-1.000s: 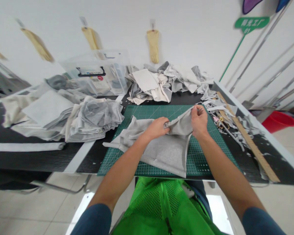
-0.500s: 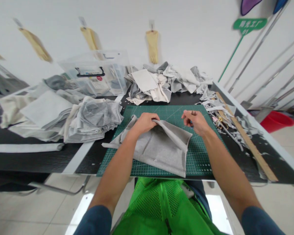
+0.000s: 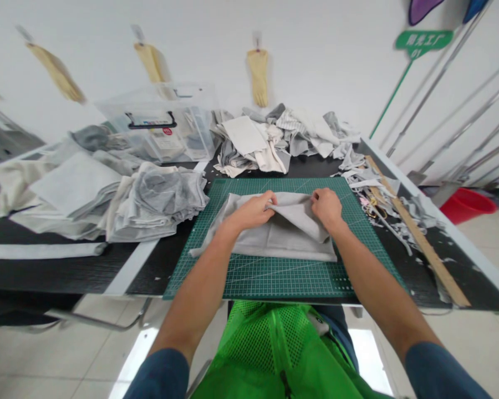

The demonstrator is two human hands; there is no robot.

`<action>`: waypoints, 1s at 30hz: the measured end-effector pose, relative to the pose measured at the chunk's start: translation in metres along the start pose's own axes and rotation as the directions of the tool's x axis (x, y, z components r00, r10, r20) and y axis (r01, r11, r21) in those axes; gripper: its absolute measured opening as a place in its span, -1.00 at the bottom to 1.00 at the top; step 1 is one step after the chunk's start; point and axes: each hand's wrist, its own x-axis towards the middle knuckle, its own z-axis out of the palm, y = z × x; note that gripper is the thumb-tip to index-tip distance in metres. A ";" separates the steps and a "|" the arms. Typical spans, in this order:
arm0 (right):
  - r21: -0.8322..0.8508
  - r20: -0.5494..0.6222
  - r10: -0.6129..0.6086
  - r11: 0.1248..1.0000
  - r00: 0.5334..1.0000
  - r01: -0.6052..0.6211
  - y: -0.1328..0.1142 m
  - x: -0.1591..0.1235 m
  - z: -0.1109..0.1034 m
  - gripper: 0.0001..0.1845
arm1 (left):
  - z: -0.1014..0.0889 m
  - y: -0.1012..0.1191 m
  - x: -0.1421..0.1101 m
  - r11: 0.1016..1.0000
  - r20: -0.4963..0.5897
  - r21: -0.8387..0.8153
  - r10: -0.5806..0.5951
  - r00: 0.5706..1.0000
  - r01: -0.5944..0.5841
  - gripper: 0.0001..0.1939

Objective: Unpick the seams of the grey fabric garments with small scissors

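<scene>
A piece of grey fabric [image 3: 283, 244] lies across the green cutting mat [image 3: 274, 280], its middle lifted into a loose fold. My left hand [image 3: 258, 211] pinches the raised edge near the centre. At the fabric's upper right part, my right hand [image 3: 326, 208] is closed on the cloth, with its fingertips partly hidden behind the hand. The fabric's front edge rests flat on the mat, and one narrow end sticks out at the lower left.
Stacked grey and cream cloths [image 3: 158, 199] lie left of the mat, before a clear plastic box [image 3: 162, 127]. More cloth pieces [image 3: 258, 141] are heaped behind it. To the right are a wooden ruler [image 3: 419, 233] and fabric scraps [image 3: 424, 213].
My right hand has come down and left and now grips the fabric. The cloth has shifted away from me, and its front edge lies higher on the mat.
</scene>
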 end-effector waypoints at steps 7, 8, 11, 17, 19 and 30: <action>0.174 -0.045 -0.144 0.973 0.989 0.150 -0.008 0.000 -0.005 -0.68 | 0.043 0.008 0.011 0.974 0.059 0.154 0.157 0.986 -0.165 -0.85; 0.208 -0.023 -0.203 0.957 0.979 0.203 -0.012 -0.003 -0.007 -0.72 | 0.045 0.009 0.011 0.970 0.076 0.184 0.150 0.986 -0.161 -0.81; 0.319 0.083 -0.392 0.881 0.916 0.349 -0.024 -0.016 -0.015 -0.75 | 0.046 0.009 0.008 0.963 0.166 0.238 0.090 0.982 -0.128 -0.73; 0.320 0.355 -0.574 0.817 0.738 0.481 -0.032 -0.029 -0.018 -0.74 | 0.038 0.001 0.007 0.969 0.258 0.235 0.008 0.966 -0.070 -0.71; 0.289 0.329 -0.537 0.840 0.777 0.459 -0.029 -0.026 -0.015 -0.84 | 0.034 -0.004 0.007 0.961 0.244 0.268 0.005 0.970 -0.072 -0.58; 0.544 0.498 -0.654 0.747 0.569 0.383 -0.024 -0.030 -0.036 -0.68 | -0.039 -0.024 -0.017 0.968 0.472 0.171 -0.244 0.847 0.184 -0.84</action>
